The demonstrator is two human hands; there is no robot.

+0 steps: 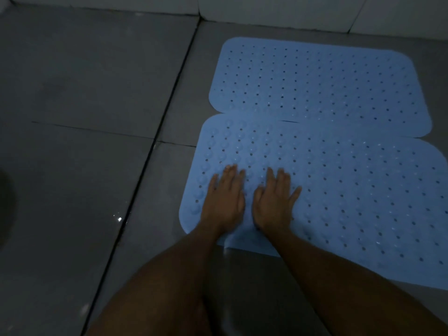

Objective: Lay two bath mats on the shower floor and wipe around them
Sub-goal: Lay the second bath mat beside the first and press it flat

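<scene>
Both forearms reach in; left hand [224, 202] and right hand [274, 204] press flat, fingers straight, on the near blue mat [351, 190], edge touching the far mat [315, 78] on the grey floor [97, 93]

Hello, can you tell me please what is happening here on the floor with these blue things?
A person is laying two blue bath mats on a grey tiled floor. The far mat lies flat near the wall. The near mat lies just in front of it, edges meeting. The left hand and right hand press flat on the near mat's left part, fingers straight. No cloth is in view, so wiping seems not begun.
</scene>
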